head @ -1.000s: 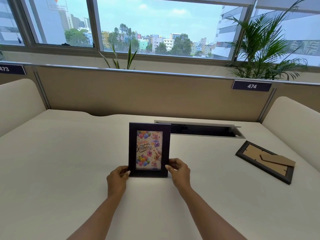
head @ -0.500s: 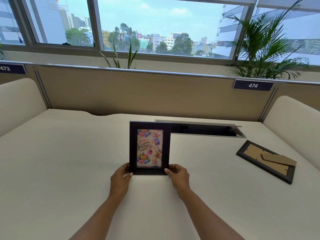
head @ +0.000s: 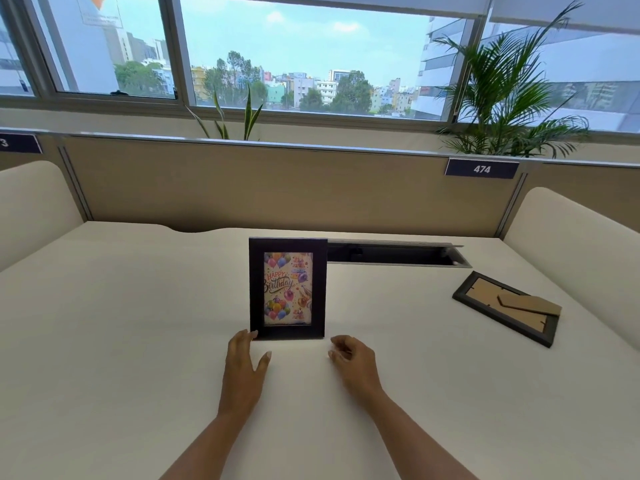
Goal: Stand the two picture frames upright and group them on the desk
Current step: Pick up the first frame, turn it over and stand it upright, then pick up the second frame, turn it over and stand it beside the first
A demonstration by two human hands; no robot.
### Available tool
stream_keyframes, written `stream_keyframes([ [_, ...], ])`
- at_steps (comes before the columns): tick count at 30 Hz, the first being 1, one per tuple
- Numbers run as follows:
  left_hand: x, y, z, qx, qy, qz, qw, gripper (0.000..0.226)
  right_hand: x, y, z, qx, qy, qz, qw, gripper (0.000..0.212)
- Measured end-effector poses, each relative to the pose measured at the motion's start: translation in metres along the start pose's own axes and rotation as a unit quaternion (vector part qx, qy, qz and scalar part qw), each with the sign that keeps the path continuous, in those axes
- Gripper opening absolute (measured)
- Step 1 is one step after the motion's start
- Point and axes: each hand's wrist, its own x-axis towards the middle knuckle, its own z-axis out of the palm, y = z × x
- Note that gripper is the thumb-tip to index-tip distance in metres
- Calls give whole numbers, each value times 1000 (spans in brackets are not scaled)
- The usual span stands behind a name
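Both hands have just come off the birthday frame. A moment ago they pinched its lower corners; now the left hand lies open and flat, fingers spread, its fingertips right at the frame's bottom left corner, touching or nearly so. The right hand is loosely curled, holding nothing, just beside the bottom right corner but clear of it. The frame stands upright on its own near the middle of the table, picture side toward the person, so I'd say the first half of the job is done, provided the stand behind it holds. That stand is hidden from here. The second frame has not budged: it lies face down well off to the right, its cardboard back and folded prop showing. To my eye the next thing is to reach across for it, open the prop, and set it beside the standing one. A careless arm on the way back could knock the first frame over.
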Motion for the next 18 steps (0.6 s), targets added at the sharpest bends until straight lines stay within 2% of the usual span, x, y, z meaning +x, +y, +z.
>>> stream_keyframes([
  [2,-7,-1,4,37,-20,25,999,42,-8,4,1,-104,-34,-63,992,28],
  [4,-14,-3,9,87,-47,52,994,39,-17,10,2,-202,-78,-115,969,34],
  [8,-25,0,25,156,-97,108,977,43,-26,20,-3,-274,-93,-152,945,42],
  [13,-34,13,52,235,-150,164,946,55,-25,25,-18,-329,-95,-125,931,48],
  [18,-29,32,79,241,-174,204,933,61,-20,39,-52,-322,-65,-51,943,52],
])
